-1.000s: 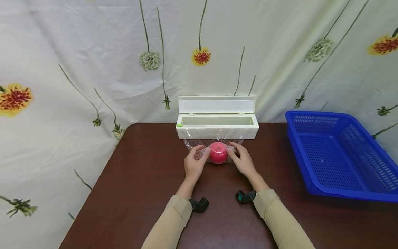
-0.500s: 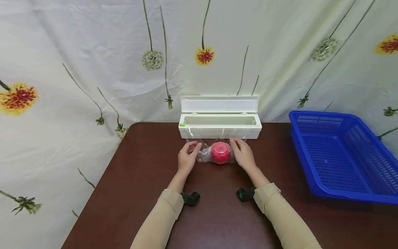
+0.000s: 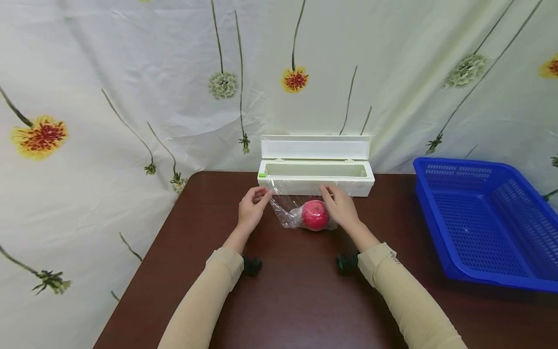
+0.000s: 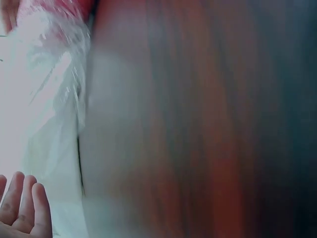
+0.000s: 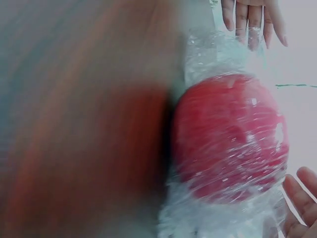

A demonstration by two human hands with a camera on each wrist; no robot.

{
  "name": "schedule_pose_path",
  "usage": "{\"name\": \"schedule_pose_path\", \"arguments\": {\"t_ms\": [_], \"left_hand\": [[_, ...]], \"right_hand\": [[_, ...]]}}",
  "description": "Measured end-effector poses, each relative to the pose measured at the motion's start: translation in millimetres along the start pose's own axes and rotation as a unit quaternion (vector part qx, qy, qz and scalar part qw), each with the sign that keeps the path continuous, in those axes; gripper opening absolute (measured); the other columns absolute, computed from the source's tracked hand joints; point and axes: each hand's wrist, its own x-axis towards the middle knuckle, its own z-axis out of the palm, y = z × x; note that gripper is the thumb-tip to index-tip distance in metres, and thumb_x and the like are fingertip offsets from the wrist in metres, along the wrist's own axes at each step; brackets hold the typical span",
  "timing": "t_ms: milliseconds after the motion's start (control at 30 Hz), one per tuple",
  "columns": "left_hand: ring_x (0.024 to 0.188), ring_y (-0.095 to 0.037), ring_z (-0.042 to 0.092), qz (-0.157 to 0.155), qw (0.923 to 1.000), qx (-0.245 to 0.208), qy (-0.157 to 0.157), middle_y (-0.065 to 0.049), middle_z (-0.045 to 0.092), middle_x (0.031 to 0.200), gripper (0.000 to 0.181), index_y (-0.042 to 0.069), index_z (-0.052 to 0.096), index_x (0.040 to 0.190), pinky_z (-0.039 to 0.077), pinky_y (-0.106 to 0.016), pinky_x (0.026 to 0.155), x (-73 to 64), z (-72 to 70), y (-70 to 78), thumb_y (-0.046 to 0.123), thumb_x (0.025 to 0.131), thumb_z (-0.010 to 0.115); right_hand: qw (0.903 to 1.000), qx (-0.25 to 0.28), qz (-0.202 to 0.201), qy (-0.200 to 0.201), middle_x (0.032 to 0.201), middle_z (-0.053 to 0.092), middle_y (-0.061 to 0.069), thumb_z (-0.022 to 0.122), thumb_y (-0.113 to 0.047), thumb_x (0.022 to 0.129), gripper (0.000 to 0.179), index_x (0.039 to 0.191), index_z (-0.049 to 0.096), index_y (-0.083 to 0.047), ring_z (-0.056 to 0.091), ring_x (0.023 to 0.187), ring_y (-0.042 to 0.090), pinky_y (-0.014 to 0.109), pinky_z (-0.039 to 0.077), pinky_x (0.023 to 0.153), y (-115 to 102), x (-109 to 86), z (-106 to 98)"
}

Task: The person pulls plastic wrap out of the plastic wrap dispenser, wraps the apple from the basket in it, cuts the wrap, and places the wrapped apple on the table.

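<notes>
A round, glossy red fruit (image 3: 316,215), wrapped in clear cling film (image 3: 288,215), sits on the table in front of a white film dispenser box (image 3: 316,185). Film still runs from the box to the fruit. At the film's left edge, my left hand (image 3: 252,209) pinches it between thumb and fingertip. My right hand (image 3: 344,209) touches the film behind and right of the fruit with extended fingers. Up close in the right wrist view, the film lies creased over the red fruit (image 5: 230,139), with bunched film on both sides.
The dispenser's lid (image 3: 316,147) stands raised against the flowered cloth (image 3: 174,72) behind the table. A blue plastic basket (image 3: 453,257) stands at the right of the dark brown table (image 3: 287,310).
My left hand has moved left and away from the fruit, and the film there has spread out. My right hand has shifted up toward the box. The head view has turned slightly left.
</notes>
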Motion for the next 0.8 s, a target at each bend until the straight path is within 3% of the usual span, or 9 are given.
{"name": "schedule_pose_path", "arguments": {"t_ms": [400,633,800], "left_hand": [[0.1,-0.021,0.059,0.009,0.9954,0.094,-0.015,-0.009,0.064,0.111,0.045,0.011,0.061,0.114,0.045,-0.041,0.084,22.9,-22.5,5.7,0.045,0.085,0.066],[0.098,-0.023,0.057,0.027,0.9861,0.161,-0.031,-0.009,0.061,0.108,0.051,0.009,0.059,0.119,0.044,-0.042,0.084,36.7,-25.4,13.3,0.047,0.085,0.065],[0.105,-0.025,0.053,0.02,0.9812,0.187,-0.041,-0.009,0.056,0.118,0.054,0.009,0.057,0.122,0.043,-0.042,0.088,44.3,-23.6,10.4,0.047,0.085,0.065]], "right_hand": [[0.9983,-0.032,-0.024,-0.042,0.12,0.06,0.011,0.038,-0.048,0.098,0.054,0.126,0.057,-0.005,0.054,0.112,0.027,0.044,0.042,0.094,-34.8,29.9,3.5],[0.9968,-0.04,-0.041,-0.055,0.119,0.062,0.007,0.04,-0.047,0.098,0.05,0.122,0.061,-0.009,0.057,0.109,0.024,0.039,0.043,0.092,-50.5,47.2,16.7],[0.9961,-0.044,-0.045,-0.062,0.119,0.062,0.007,0.043,-0.045,0.098,0.047,0.12,0.062,-0.009,0.055,0.112,0.024,0.039,0.042,0.094,-60.6,56.1,26.9]]}}
